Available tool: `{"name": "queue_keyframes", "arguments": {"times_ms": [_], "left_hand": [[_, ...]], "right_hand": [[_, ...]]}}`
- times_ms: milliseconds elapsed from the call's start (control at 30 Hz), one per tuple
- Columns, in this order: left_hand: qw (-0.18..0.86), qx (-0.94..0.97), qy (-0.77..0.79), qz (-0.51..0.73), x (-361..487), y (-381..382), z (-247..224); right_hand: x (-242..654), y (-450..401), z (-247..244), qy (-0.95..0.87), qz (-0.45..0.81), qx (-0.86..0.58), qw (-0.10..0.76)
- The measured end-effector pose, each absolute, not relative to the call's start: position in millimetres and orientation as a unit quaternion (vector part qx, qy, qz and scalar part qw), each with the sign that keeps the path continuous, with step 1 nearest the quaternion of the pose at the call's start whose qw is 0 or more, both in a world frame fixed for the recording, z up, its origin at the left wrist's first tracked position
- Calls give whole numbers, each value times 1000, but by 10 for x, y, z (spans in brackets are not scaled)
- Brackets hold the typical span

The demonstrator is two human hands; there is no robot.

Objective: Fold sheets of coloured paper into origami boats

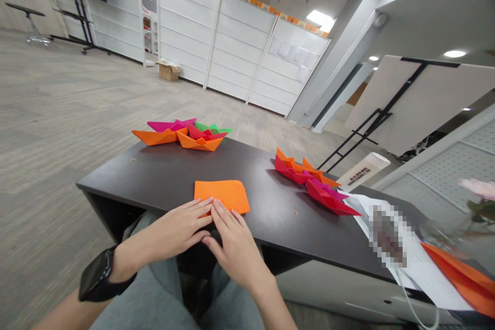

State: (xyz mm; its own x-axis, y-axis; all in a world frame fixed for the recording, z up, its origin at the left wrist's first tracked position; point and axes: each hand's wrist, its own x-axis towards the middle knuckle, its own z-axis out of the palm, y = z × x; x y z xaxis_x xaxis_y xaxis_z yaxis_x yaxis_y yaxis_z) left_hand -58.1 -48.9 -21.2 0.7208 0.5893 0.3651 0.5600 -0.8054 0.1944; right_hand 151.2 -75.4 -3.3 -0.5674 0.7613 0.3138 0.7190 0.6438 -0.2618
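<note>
A sheet of orange paper (226, 193), folded to a rectangle, lies flat near the front edge of the dark table. My left hand (185, 224) rests on its near left part with the fingers stretched out. Beside it, my right hand (232, 232) lies flat on the near middle of the paper, fingers extended. The fingertips of both hands meet over the paper, and they cover its near edge. A black watch (102, 276) sits on my left wrist.
Several folded paper boats (201, 143) stand at the table's far left, and more boats (325, 193) at the right. A white bag (386, 232), an orange folded paper (464, 276) and a white cylinder (365, 171) are further right on the dark table (162, 175).
</note>
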Motion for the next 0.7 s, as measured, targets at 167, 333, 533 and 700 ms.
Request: {"name": "queue_keyframes", "arguments": {"times_ms": [167, 333, 533, 700], "left_hand": [[24, 940, 315, 129, -746, -453, -160], [46, 936, 339, 88, -971, -430, -92], [32, 923, 340, 179, -671, -537, -13], [59, 944, 278, 166, -513, -612, -55]], "right_hand": [[1694, -873, -30, -883, 44, -454, 113], [2162, -851, -93, -849, 11, -512, 131], [2233, -871, -104, -847, 35, -516, 126], [2042, -886, -90, -865, 55, -476, 149]]}}
